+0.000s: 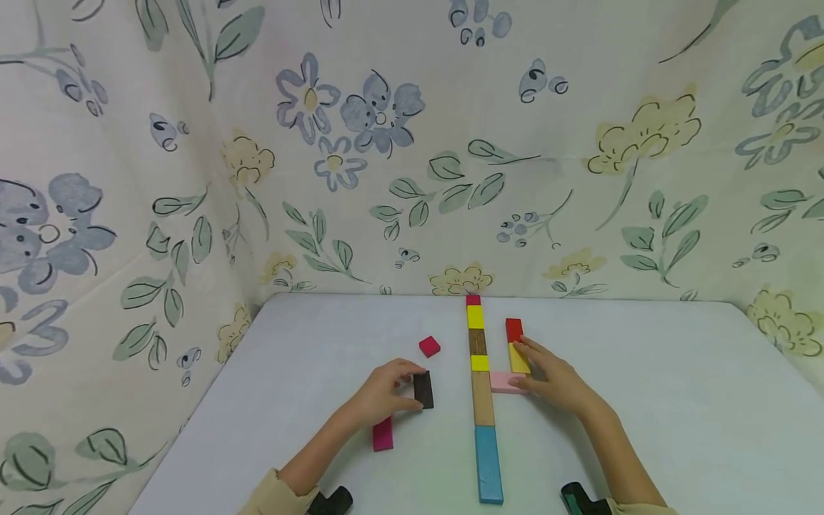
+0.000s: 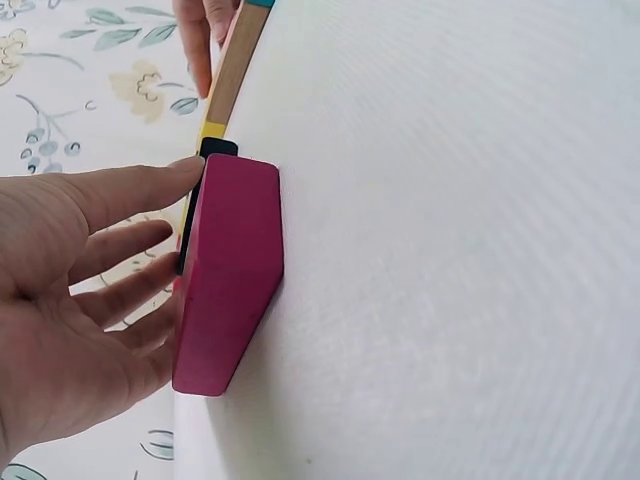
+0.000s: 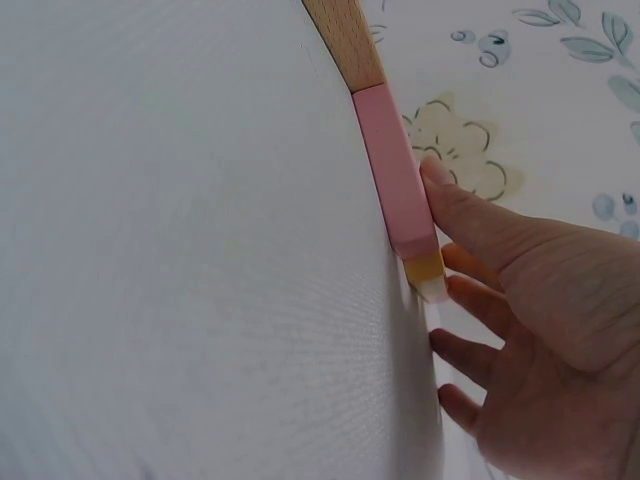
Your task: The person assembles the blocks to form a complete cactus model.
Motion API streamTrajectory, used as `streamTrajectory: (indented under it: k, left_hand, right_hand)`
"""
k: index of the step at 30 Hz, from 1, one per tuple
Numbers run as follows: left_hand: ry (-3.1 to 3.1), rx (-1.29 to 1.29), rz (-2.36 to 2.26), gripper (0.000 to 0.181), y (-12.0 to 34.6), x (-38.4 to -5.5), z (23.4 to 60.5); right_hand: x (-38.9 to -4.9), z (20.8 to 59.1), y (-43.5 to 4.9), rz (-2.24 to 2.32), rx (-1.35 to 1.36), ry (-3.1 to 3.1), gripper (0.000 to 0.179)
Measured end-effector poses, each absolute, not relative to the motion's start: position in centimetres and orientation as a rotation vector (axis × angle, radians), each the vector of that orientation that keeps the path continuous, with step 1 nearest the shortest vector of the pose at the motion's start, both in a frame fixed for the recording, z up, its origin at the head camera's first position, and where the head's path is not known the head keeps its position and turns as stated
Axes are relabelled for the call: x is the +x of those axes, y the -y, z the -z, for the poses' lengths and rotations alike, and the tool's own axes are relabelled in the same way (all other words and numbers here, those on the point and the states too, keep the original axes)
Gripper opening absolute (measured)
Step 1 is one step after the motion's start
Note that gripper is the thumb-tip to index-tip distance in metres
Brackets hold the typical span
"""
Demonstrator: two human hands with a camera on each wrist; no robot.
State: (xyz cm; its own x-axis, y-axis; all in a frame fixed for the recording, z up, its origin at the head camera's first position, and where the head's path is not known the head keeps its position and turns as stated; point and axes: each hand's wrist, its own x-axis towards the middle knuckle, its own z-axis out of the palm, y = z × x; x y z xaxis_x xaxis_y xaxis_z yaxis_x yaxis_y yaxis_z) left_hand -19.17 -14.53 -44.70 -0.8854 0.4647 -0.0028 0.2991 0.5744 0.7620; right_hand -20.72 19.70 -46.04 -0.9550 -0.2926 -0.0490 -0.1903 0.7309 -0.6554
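Note:
My left hand [image 1: 383, 392] spans the dark brown block [image 1: 423, 390], thumb at its near end and index finger at its far end. A magenta block [image 1: 383, 434] with slanted ends lies just below that hand and fills much of the left wrist view. My right hand [image 1: 558, 379] rests against a side branch of blocks: its thumb touches the pink block [image 1: 505, 382], its index finger reaches the yellow block [image 1: 518, 359] near the red block [image 1: 513, 330]. In the right wrist view its other fingers lie loosely bent beside the pink block [image 3: 395, 170].
A straight row of blocks runs away from me, from a blue block [image 1: 488, 465] through a tan block [image 1: 483, 398] and a brown block [image 1: 477, 342] to a red one at the back. A loose red block [image 1: 429, 347] lies left of it. Floral cloth [image 1: 412, 143] hangs behind the white table [image 1: 676, 400].

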Motion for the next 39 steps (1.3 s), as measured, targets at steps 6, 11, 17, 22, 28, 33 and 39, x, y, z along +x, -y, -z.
streamTrajectory:
  k: [6,11,17,22,28,33,39]
  left_hand:
    - [-2.691,0.623,-1.131,0.054,14.3,-18.9,44.9]
    - [-2.711,0.585,-1.092,0.054,14.3,-18.8,44.8]
    - [-2.681,0.6,-1.116,0.04,15.0,-19.2,44.8]
    - [-2.65,0.638,-1.154,0.031,15.1,-19.6,44.9]
    - [-2.677,0.672,-1.141,0.029,14.3,-20.2,44.9]
    - [-2.754,0.684,-1.106,0.028,13.4,-20.9,44.9]
    - [-2.799,0.638,-1.093,0.027,12.6,-22.0,44.9]
  right_hand:
    - [-20.7,45.9,-19.6,1.018,-0.406,-2.799,0.079]
    - [-20.7,45.9,-19.6,1.013,-0.403,-2.801,0.079]
    - [-20.7,46.0,-19.6,1.019,-0.405,-2.806,0.079]
    - [-20.6,46.1,-19.7,1.022,-0.415,-2.817,0.079]
    - [-20.6,46.1,-19.8,1.023,-0.437,-2.821,0.078]
    - [-20.5,46.0,-19.8,1.03,-0.426,-2.814,0.079]
    - [-20.7,46.2,-19.8,1.021,-0.407,-2.813,0.081]
